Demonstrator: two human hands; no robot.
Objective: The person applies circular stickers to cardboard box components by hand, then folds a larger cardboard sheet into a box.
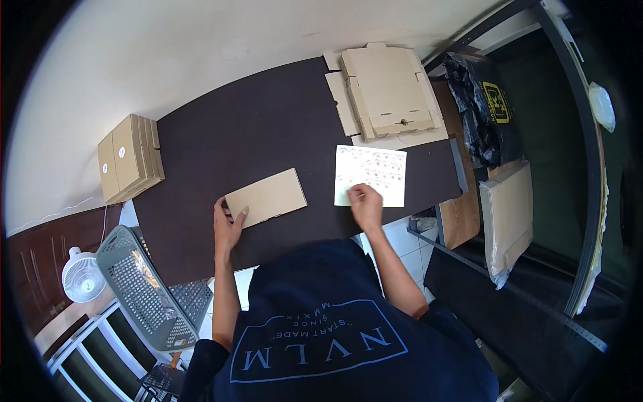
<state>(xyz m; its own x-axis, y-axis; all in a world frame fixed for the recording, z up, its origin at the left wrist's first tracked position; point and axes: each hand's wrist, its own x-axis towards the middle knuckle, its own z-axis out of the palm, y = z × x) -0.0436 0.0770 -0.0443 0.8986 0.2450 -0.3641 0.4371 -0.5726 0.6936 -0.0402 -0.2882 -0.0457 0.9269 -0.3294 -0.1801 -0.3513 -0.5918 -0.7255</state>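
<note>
A flat, closed brown cardboard box (268,195) lies at a slant on the dark table. My left hand (229,224) grips its left end, thumb on the top face and fingers round the edge. To the right lies a white sheet (372,167) with rows of small reddish printed marks; it looks like a label sheet. Over its lower part is my right hand (366,203), fingers curled and pinched together at the sheet's surface. Whatever sits between those fingertips is too small to make out.
Stacked small boxes (130,161) with round white stickers stand at the table's left edge. Flat folded cardboard boxes (388,90) are piled at the back right. A grey plastic basket (144,295) and white fan (84,276) are left; a shelf frame (569,74) stands right.
</note>
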